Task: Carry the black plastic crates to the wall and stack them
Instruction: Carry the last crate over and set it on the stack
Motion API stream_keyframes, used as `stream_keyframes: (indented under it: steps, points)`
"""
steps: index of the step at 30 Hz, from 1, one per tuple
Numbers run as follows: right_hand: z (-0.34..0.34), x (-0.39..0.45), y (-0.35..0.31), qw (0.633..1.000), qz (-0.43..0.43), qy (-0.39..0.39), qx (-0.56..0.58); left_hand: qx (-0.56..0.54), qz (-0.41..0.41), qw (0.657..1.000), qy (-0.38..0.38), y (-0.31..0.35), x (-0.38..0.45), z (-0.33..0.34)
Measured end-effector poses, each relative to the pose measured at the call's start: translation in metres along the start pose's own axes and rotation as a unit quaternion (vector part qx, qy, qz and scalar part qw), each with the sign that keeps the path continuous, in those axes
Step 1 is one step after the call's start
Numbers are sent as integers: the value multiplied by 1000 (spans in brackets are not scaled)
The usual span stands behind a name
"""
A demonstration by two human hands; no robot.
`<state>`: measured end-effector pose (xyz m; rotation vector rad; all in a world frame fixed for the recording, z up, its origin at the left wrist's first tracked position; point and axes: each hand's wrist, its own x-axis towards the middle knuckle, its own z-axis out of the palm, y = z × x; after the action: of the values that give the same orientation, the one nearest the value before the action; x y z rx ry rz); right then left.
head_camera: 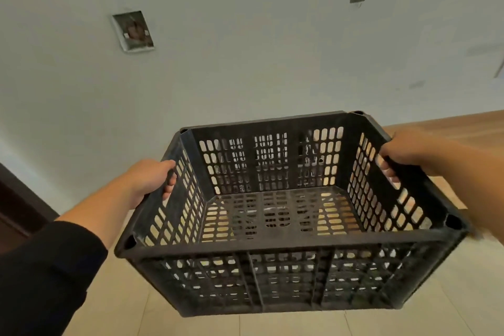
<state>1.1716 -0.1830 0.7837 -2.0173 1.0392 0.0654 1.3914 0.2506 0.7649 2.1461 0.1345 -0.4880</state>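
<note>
While the left hand (152, 174) and right hand (403, 154) each curl fingers through opposite side handle slots, the empty black perforated plastic crate (275, 215) hangs level above the pale tiled floor (409, 324), facing the white wall (245, 63), evidently for balanced carrying.

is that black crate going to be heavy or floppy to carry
Probably light: the crate is empty and its walls are mostly holes. Likely stiff, since its rim looks straight while held only at the ends by the left hand and right hand.
</note>
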Motion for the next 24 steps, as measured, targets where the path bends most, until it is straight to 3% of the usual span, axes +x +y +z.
stream_keyframes:
  steps: [11, 24]
  points:
    - [-44, 161, -116, 999, -41, -1, -13, -31, 9, 999, 22, 121, 131, 7]
    - [-10, 317, -207, 999, -23, 40, -7, -29, 10, 1000, -3, 187, 327, 13]
